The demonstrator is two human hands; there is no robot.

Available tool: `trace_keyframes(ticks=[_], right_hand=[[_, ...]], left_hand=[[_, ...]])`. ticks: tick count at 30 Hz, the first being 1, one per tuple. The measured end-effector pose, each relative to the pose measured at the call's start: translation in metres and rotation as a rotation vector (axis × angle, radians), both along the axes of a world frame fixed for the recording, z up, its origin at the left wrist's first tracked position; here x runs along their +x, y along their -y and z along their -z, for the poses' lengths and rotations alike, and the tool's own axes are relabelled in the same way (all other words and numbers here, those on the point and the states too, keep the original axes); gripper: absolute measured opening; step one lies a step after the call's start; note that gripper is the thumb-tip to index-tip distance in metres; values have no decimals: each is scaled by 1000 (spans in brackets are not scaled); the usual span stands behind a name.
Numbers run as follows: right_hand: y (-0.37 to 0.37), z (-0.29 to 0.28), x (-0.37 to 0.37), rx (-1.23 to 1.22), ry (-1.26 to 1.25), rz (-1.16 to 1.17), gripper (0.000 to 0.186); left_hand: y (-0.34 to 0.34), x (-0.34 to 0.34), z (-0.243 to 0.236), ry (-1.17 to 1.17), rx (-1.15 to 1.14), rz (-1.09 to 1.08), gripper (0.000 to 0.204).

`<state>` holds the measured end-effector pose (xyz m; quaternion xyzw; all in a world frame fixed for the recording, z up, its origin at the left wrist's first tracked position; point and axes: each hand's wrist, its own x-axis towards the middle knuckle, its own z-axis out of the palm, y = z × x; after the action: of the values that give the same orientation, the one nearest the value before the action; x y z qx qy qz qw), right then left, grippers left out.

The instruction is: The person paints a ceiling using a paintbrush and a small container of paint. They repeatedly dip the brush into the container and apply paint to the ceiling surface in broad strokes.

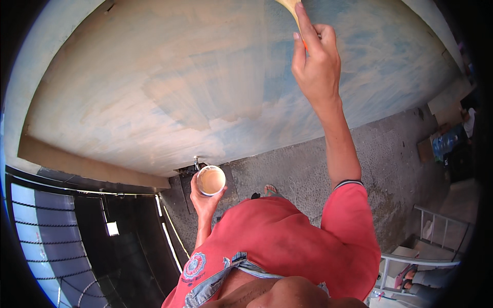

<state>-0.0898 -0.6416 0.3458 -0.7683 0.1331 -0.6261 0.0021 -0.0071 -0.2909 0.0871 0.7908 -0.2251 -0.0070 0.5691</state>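
Observation:
My right hand (319, 61) is raised high against the wall, its fingers closed round the pale handle of a paintbrush (290, 7). The brush's far end lies beyond the top edge of the view. Lower down, near my waist, my left hand (204, 201) grips a cup of paint (211, 181) from the side. The cup is round with a white rim, and peach-beige paint shows inside it. In front of me spreads the wall (205, 87), covered with uneven beige streaks over patches of blue.
A metal tap (196, 162) sticks out low on the wall, just beyond the cup. Rough grey paving (298, 167) lies below. To the left stands a dark door (123, 246) beside a barred window (46, 226). A metal rail (421, 262), a blue water bottle (444, 146) and another person (426, 280) are at right.

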Motion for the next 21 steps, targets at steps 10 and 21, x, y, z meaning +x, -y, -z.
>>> trace_keyframes(ticks=[10,21], right_hand=[[21,20,48,32,5,63,58],[4,144,4,268,-139,-47,57]], left_hand=[[-1,-1,5,-9,-7,-66,92],[-4,-3,1,-21,1,-93,93]])
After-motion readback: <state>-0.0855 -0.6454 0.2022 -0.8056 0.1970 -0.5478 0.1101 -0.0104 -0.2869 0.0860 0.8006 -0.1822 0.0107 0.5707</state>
